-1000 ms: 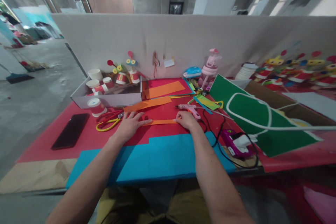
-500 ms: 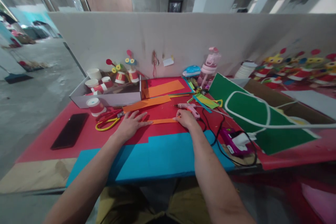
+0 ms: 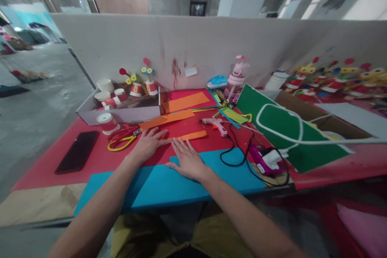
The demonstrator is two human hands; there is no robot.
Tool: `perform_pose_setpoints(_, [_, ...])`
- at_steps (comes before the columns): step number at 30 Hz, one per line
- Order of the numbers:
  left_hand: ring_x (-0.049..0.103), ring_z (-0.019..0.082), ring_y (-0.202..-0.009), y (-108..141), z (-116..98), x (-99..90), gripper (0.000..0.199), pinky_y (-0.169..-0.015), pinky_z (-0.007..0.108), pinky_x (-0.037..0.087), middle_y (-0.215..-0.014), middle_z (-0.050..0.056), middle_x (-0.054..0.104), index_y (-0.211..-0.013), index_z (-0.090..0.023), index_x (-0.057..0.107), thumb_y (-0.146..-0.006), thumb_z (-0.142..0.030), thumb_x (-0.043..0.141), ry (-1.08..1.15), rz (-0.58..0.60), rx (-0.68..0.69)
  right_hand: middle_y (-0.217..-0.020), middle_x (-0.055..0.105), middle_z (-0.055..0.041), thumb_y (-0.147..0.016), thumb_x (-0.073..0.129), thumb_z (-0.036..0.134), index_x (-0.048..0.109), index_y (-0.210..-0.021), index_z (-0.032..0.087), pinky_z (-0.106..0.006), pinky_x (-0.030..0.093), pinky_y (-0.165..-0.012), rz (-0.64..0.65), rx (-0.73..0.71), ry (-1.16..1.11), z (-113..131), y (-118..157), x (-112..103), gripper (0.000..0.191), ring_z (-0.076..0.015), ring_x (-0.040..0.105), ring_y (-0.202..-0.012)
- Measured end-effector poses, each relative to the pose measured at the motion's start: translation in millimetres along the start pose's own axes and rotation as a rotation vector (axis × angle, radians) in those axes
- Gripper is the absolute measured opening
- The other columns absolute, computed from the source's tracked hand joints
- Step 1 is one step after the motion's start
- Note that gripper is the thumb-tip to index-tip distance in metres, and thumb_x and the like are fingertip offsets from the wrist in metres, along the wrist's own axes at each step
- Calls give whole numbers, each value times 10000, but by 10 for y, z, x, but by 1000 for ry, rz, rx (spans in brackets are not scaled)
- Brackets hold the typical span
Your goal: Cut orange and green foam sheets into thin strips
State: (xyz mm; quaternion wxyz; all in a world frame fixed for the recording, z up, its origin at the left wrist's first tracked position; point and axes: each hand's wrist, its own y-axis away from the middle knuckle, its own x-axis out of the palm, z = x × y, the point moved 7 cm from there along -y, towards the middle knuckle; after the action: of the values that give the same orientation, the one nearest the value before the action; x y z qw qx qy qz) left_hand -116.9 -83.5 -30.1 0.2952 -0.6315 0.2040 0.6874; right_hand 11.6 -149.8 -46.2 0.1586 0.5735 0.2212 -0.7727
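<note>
A narrow orange paper strip [image 3: 195, 135] lies on the red table cover, its right end slightly lifted. My left hand [image 3: 148, 145] rests with fingers spread over the strip's left end. Flat and open, my right hand [image 3: 188, 159] has its fingertips at the strip's near edge, with the palm over the blue sheet [image 3: 157, 187]. Beyond them lies a wider orange paper piece [image 3: 169, 119]. Scissors [image 3: 122, 144] with red and yellow handles are just left of my left hand. A pink glue gun [image 3: 216, 124] lies to the right of the strip.
A white box [image 3: 121, 116] with paper cups and cup figures stands back left, a phone [image 3: 78, 151] in front of it. To the right are a green board [image 3: 272, 129], a white cable and a purple power box [image 3: 266, 160]. A pink bottle [image 3: 237, 78] stands behind.
My right hand has let go of the strip's right end and moved left, flattening beside my left hand. The left hand stays in place. The view has shifted slightly.
</note>
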Motion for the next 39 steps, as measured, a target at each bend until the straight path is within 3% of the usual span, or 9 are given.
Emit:
perform_pose_setpoints(8, [387,345,-1396,19,11,6,611,-1084,598,307,-1550,-46,434,-1376,-565,465,-946,-135,416,35,-20,-4,-1628,202,-125,-941,172,732,235,-1573,117,-489,86,-1238,102,77,-37,-268,102,-29,884,-294,142,-1519])
perform_pose_setpoints(19, [373,345,-1411,12,19,24,619,-1081,608,312,-1556,-39,425,-1386,-581,427,-966,-129,383,48,22,-9,-1634,186,-139,-958,201,703,283,-1557,102,-475,113,-1236,90,226,24,-751,280,-91,852,-311,111,-1520])
perform_pose_setpoints(23, [372,334,-1414,7,28,33,626,-1095,613,296,-1553,-35,431,-1391,-583,413,-965,-125,384,72,5,-5,-1611,251,-166,-973,249,658,330,-1537,78,-489,142,-1229,65,287,57,-832,306,-178,813,-310,194,-1506])
perform_pose_setpoints(27, [375,336,-1410,2,41,46,636,-1086,612,307,-1553,-26,431,-1399,-577,406,-962,-115,381,70,17,2,-1540,394,-202,-1017,236,505,419,-1478,13,-507,113,-1228,-19,376,86,-883,291,-351,698,-313,308,-1465])
perform_pose_setpoints(29, [382,331,-1405,1,47,48,627,-1089,606,305,-1546,-25,442,-1393,-570,426,-962,-116,376,83,12,4,-1531,410,-206,-1021,242,449,434,-1471,20,-520,101,-1224,-74,381,90,-828,214,-415,651,-324,307,-1463])
perform_pose_setpoints(31, [391,322,-1397,0,42,48,592,-1099,601,298,-1533,-21,461,-1378,-552,468,-969,-135,371,94,-2,2,-1542,405,-180,-1022,236,436,423,-1489,64,-510,112,-1225,-85,294,21,-667,49,-391,626,-310,289,-1473])
perform_pose_setpoints(34, [408,325,-1378,-3,15,49,492,-1099,602,306,-1496,17,506,-1323,-470,587,-971,-184,396,93,-17,-7,-1589,338,-122,-1026,166,501,313,-1552,134,-461,169,-1224,-14,110,-206,-336,-275,-211,658,-252,254,-1493])
perform_pose_setpoints(36, [416,332,-1370,-4,1,34,412,-1098,604,311,-1448,56,552,-1252,-391,670,-958,-212,442,98,-21,2,-1627,229,-116,-1006,140,595,182,-1586,126,-435,192,-1221,43,71,-312,-185,-449,-67,748,-235,203,-1509])
perform_pose_setpoints(39, [447,305,-1351,32,88,-79,373,-1104,570,328,-1366,65,617,-1172,-337,719,-942,-213,452,187,-81,15,-1636,157,-147,-965,136,691,114,-1584,65,-438,120,-1237,109,17,-286,-50,-567,92,880,-254,136,-1522])
